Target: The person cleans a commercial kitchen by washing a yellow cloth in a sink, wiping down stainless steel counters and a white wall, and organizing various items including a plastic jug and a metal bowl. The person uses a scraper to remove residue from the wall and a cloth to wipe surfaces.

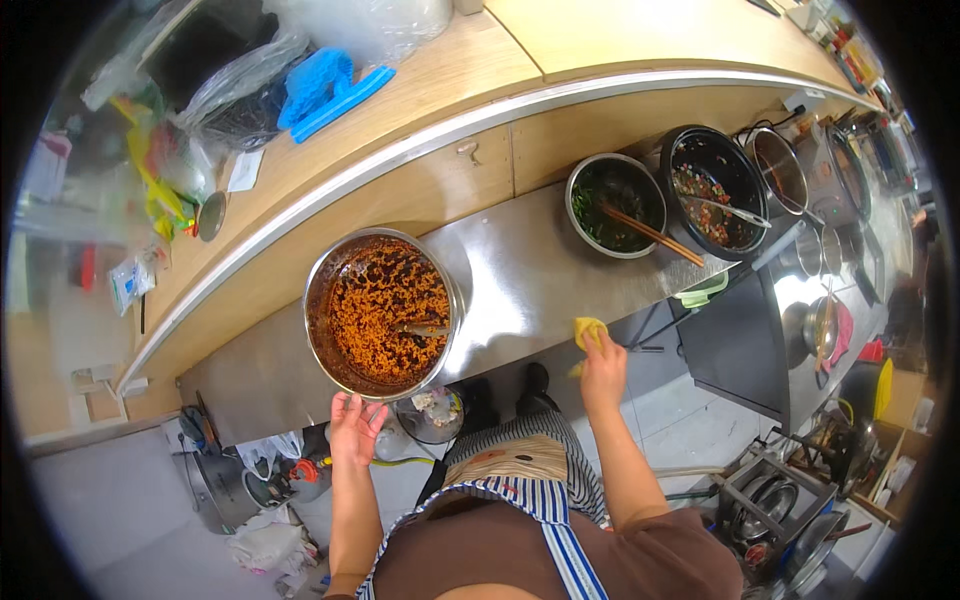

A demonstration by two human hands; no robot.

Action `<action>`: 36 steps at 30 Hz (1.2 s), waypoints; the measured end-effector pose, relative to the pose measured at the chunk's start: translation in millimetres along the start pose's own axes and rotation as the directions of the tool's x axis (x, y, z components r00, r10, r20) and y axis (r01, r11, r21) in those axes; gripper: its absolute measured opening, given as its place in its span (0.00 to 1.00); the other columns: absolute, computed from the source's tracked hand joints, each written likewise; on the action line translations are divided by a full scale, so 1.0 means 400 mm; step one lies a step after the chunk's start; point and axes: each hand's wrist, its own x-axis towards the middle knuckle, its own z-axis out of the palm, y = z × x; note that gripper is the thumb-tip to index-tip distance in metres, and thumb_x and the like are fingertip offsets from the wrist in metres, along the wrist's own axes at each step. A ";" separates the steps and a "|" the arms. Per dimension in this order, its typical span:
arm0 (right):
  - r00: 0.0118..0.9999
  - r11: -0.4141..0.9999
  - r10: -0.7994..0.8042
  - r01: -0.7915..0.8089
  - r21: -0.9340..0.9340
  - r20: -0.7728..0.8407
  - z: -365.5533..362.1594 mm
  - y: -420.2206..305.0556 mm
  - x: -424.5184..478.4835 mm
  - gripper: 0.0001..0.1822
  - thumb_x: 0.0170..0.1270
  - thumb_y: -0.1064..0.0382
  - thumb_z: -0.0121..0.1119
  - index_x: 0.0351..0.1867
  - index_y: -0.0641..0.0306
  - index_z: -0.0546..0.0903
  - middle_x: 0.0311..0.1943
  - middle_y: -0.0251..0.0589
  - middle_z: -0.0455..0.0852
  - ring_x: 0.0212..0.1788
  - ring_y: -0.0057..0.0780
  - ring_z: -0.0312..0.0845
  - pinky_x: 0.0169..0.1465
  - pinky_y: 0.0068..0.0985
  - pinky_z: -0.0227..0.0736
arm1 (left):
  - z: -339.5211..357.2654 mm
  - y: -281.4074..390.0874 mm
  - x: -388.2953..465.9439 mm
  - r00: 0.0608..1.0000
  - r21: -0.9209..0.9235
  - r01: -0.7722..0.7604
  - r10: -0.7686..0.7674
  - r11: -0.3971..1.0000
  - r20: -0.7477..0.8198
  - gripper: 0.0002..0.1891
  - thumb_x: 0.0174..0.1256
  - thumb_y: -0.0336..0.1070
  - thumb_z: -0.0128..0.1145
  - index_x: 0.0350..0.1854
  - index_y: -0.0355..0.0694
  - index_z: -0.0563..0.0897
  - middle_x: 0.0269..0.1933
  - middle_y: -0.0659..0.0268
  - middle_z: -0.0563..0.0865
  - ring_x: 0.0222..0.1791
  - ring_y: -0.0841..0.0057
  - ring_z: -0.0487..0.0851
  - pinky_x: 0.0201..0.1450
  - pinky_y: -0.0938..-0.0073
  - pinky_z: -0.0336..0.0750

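Observation:
A large round steel pot stands on the stainless steel counter, holding a dark sauce covered with orange bits and a utensil lying in it. My left hand is at the pot's near rim, palm up with fingers spread; whether the fingertips touch the rim is unclear. Bunched in my right hand is a yellow cloth, at the counter's front edge. Farther right, a steel bowl holds green leaves in liquid, with wooden chopsticks resting in it.
Beside the steel bowl is a black basin of chopped vegetables with a metal spoon. Beyond it stand another steel pot and an electric cooker. A raised wooden ledge runs behind the counter. A bin stands below the front edge.

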 end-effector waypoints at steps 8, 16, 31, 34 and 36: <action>0.890 0.974 -0.222 0.185 -0.131 -0.398 0.185 -0.191 0.406 0.24 0.56 0.72 0.49 0.57 0.64 0.74 0.59 0.55 0.70 0.63 0.51 0.62 0.63 0.41 0.60 | 0.021 0.006 -0.004 0.999 -0.016 -0.030 0.029 0.999 -0.025 0.06 0.68 0.31 0.52 0.44 0.47 0.71 0.40 0.66 0.83 0.38 0.68 0.84 0.45 0.61 0.82; 0.868 0.854 -0.428 0.480 0.201 -0.253 0.304 -0.428 0.419 0.18 0.50 0.72 0.52 0.44 0.62 0.83 0.55 0.44 0.77 0.61 0.40 0.67 0.63 0.37 0.60 | 0.002 0.009 0.000 0.996 0.013 -0.015 0.016 1.000 -0.084 0.06 0.68 0.31 0.52 0.43 0.47 0.71 0.40 0.64 0.83 0.35 0.69 0.84 0.42 0.64 0.83; 0.654 0.665 -0.745 0.717 0.208 0.129 0.050 -0.155 0.020 0.25 0.41 0.73 0.59 0.47 0.54 0.82 0.56 0.34 0.77 0.62 0.36 0.67 0.60 0.35 0.67 | 0.087 -0.048 -0.020 0.965 -0.016 0.065 -0.059 0.998 0.255 0.07 0.71 0.30 0.46 0.47 0.36 0.73 0.46 0.51 0.83 0.48 0.63 0.83 0.49 0.70 0.82; 0.868 0.873 -0.465 0.418 0.250 0.174 -0.006 -0.125 -0.107 0.26 0.42 0.74 0.57 0.48 0.53 0.82 0.54 0.35 0.79 0.60 0.38 0.69 0.60 0.34 0.68 | 0.136 -0.072 -0.053 0.938 -0.013 0.119 -0.108 0.993 0.329 0.10 0.72 0.31 0.45 0.50 0.35 0.73 0.49 0.52 0.82 0.52 0.63 0.81 0.54 0.68 0.79; 0.950 0.923 -0.307 0.312 0.227 -0.056 -0.055 -0.104 -0.104 0.23 0.48 0.77 0.52 0.48 0.58 0.82 0.50 0.44 0.81 0.54 0.45 0.74 0.58 0.32 0.69 | 0.177 -0.083 -0.076 0.932 -0.023 0.135 -0.119 0.991 0.341 0.10 0.72 0.32 0.45 0.51 0.35 0.73 0.50 0.52 0.81 0.53 0.63 0.80 0.55 0.68 0.78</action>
